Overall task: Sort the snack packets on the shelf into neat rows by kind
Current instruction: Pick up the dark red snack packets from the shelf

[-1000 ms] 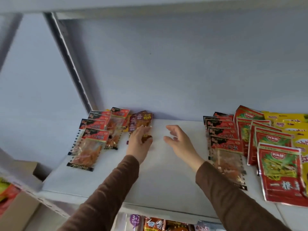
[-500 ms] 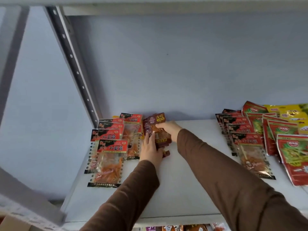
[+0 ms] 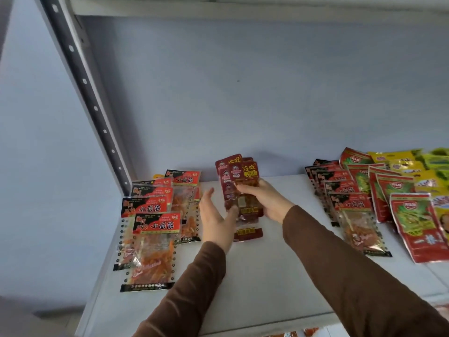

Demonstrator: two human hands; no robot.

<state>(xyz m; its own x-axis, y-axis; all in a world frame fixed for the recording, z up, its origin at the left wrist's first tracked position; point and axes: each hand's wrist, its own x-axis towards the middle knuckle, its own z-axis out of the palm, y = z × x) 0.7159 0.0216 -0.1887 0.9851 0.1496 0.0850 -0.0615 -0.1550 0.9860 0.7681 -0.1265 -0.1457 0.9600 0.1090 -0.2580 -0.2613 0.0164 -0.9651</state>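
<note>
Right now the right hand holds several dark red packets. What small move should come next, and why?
Probably lay the dark red packets flat in the bare middle of the shelf. The right hand lifts them fanned and uneven, the open left hand waits beside, and one packet already lies there.

Soft, even daylight, fairly bright, no hard glare. Faint shadow under the upper shelf point(image 3: 218, 7) and along the back wall point(image 3: 243, 105) beside the upright post point(image 3: 80, 76). Wide-angle bend at the edges, post leaning hard. Slight blur overall; print on the far-right packets point(image 3: 413, 181) smeared, sleeves point(image 3: 352, 276) soft.
</note>
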